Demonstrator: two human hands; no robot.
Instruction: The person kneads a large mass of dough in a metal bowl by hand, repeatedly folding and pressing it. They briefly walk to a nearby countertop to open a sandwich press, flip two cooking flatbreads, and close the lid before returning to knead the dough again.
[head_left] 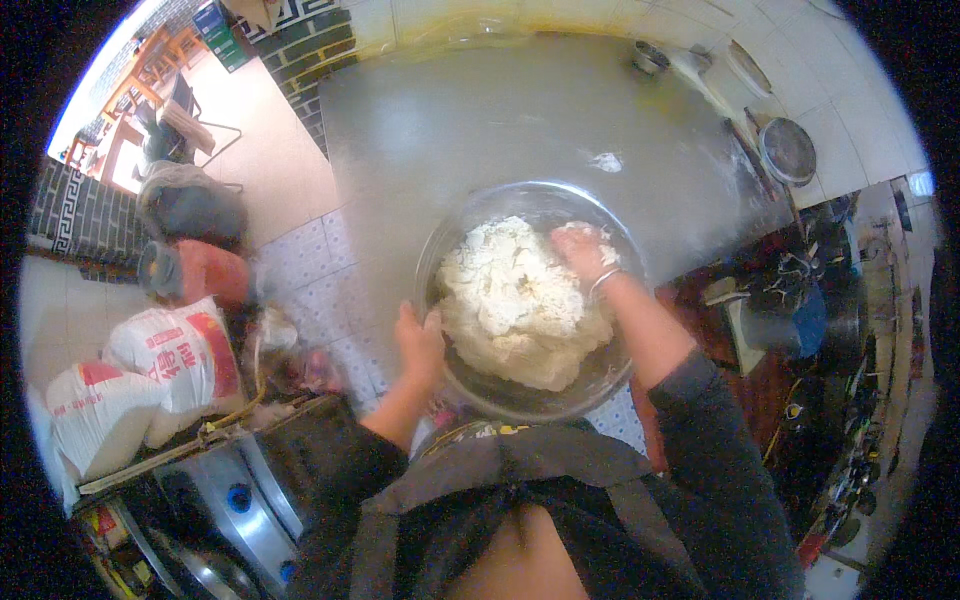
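Observation:
A wide metal bowl [470,392] sits at the near edge of the metal worktop, close to my apron. Inside it lies a large mass of dough [535,362], its upper part covered with dry white flour [505,265]. My left hand [420,345] grips the bowl's left side, thumb up near the rim. Within the bowl, at the right of the floury mass, my right hand [583,250] is dusted with flour and wears a light band at the wrist. Its fingers are blurred and partly hidden by flour, so their pose is unclear.
The grey worktop [420,130] stretches away beyond the bowl, with a flour patch [606,161] on it. A round sieve [787,150] and a small metal cup [650,58] are along the far right. White sacks [170,360] stand at left, above a metal appliance [235,490].

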